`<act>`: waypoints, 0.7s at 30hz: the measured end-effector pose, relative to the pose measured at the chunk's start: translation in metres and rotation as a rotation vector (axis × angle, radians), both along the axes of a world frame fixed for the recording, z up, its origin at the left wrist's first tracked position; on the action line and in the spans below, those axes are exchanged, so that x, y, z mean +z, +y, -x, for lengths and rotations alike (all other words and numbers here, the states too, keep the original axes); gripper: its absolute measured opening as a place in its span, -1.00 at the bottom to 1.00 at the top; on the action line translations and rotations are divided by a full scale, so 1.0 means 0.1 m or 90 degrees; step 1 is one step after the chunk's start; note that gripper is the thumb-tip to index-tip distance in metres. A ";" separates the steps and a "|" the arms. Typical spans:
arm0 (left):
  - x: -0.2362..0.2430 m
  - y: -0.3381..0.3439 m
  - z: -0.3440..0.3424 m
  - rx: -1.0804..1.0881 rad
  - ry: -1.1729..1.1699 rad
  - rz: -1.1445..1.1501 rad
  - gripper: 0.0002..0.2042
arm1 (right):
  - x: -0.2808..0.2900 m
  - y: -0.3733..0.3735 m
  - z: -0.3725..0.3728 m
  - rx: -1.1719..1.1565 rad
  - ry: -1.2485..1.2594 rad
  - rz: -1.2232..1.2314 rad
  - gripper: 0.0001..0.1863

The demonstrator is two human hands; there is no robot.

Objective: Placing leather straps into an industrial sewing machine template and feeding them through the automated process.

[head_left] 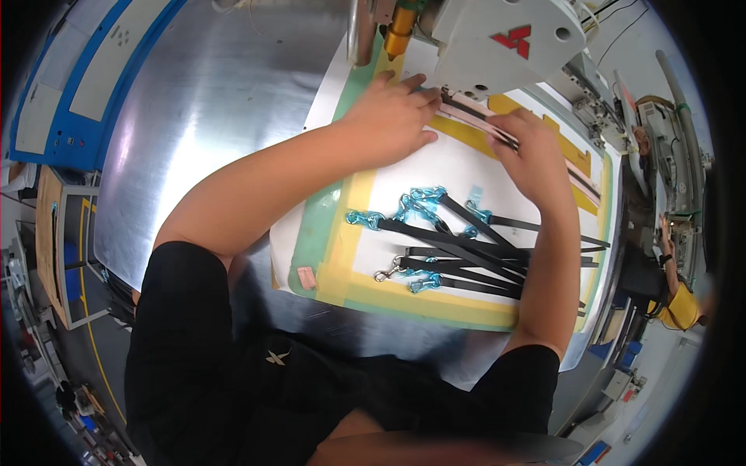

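Note:
My right hand point(533, 158) pinches a narrow black strap point(464, 110), which lies along a pale pink strip point(475, 123) under the machine head. Left of it, my left hand point(395, 116) rests with its fingers spread and its fingertips near the strap's far end. What lies beneath those fingertips is hidden. Nearer to me a loose pile of black straps point(466, 250) fans out on the white work sheet point(388, 180). Metal snap hooks sit at their left ends, most wrapped in blue film point(423, 203); one bare hook point(386, 273) shows silver. My right forearm covers part of the pile.
Over the sheet hangs a grey sewing machine head point(505, 39) with a brass-coloured cylinder point(400, 31) beside it. Yellow and green tape point(326, 233) borders the sheet. A shiny metal table point(194, 101) extends left, by a blue cabinet point(85, 78). Another person point(678, 307) is far right.

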State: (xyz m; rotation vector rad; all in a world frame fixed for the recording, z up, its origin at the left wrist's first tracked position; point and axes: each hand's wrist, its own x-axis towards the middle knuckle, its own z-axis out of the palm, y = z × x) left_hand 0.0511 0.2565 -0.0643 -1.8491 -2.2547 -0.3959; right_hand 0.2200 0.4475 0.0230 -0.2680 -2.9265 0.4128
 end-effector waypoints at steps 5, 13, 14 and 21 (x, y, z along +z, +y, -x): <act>0.20 0.08 0.08 0.005 -0.028 -0.003 -0.59 | -0.45 0.12 0.14 -0.020 0.072 0.042 -0.79; 0.11 0.10 0.13 0.000 -0.035 -0.096 -0.61 | -0.60 0.19 0.20 -0.022 0.104 0.036 -0.73; 0.10 0.10 0.12 -0.003 -0.031 -0.102 -0.56 | -0.60 0.20 0.20 -0.027 0.088 0.030 -0.71; 0.06 0.11 0.12 -0.027 -0.045 -0.044 -0.46 | -0.66 0.18 0.18 0.010 0.123 -0.012 -0.68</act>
